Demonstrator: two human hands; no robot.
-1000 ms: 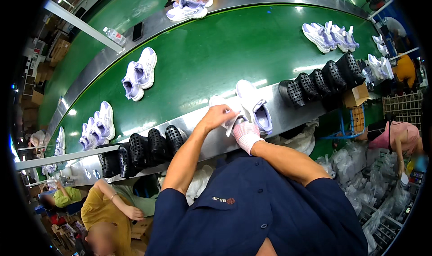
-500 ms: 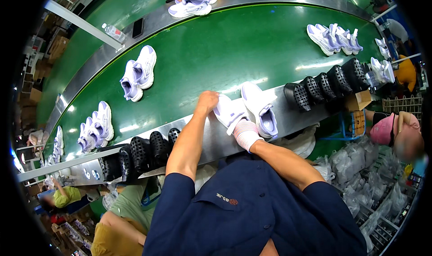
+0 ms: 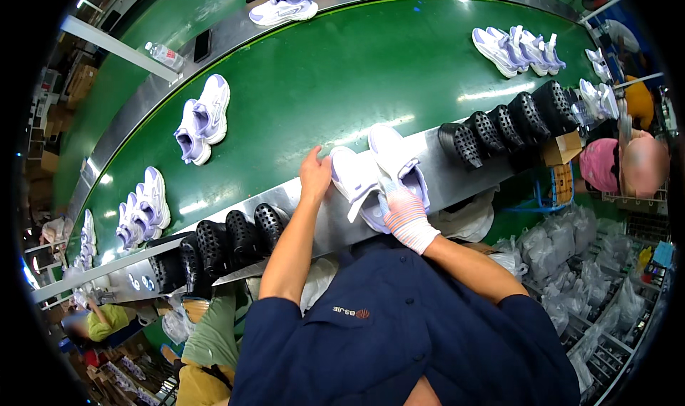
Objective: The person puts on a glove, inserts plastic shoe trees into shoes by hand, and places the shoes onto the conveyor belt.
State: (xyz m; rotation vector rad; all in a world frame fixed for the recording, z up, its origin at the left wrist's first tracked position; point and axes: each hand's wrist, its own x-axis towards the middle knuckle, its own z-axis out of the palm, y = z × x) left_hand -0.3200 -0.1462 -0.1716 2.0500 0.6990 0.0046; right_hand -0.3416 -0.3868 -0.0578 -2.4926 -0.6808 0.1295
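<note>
A pair of white-and-lavender sneakers lies before me on the bench's metal edge, toes pointing away. My right hand (image 3: 410,219), in a pink-and-white striped glove, is at the openings of both, closed on the inner collar of the right sneaker (image 3: 386,146); its fingertips are partly hidden. The left sneaker (image 3: 347,170) sits close against it, with a pale strap or tongue sticking out at the side. Beside that shoe's toe is my bare left hand (image 3: 315,173), fingers apart and index finger stretched out, holding nothing.
Black perforated shoe forms (image 3: 240,235) line the metal edge at left, with more black forms (image 3: 492,131) at right. Other sneakers (image 3: 203,119) stand on the green bench top (image 3: 307,78). Across it are a bottle (image 3: 164,55), a phone (image 3: 203,45) and a person's sleeve.
My right hand has moved from the left sneaker's opening to the right one's collar. My left hand's fingers have spread at the toe. Across the bench, the person's hands have left their sneaker.
</note>
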